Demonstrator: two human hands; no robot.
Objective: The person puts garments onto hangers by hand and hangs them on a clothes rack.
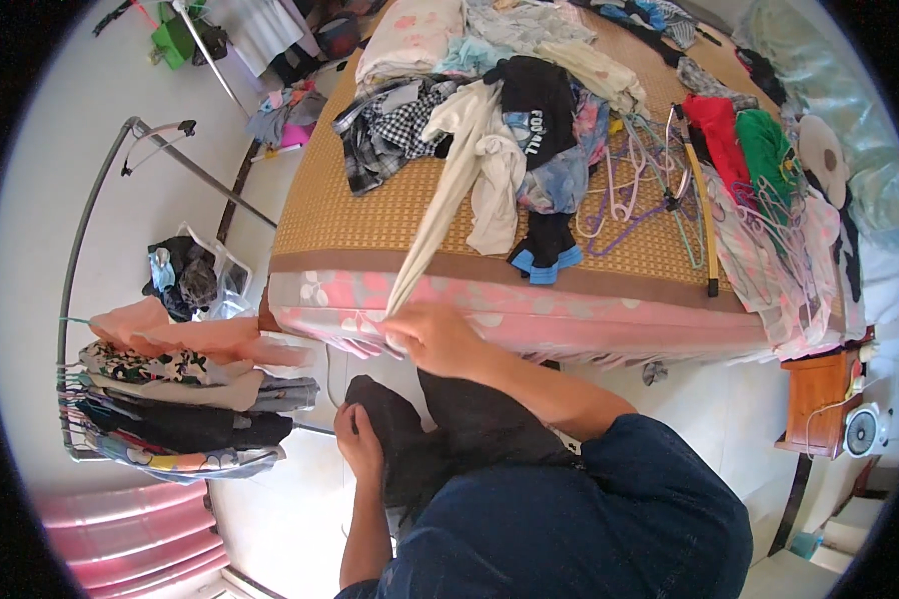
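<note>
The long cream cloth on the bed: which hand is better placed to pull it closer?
Probably the right: the right hand grips the cloth's near end by the bed's front edge. The left hand is lower, apart from the cloth, near dark fabric.

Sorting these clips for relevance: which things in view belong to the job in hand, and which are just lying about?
In the job:
right hand, gripping the cream garment
clothes pile on the bed
probably the hangers and hanging clothes

Apparently just about the room:
white fan
wooden cabinet
</note>
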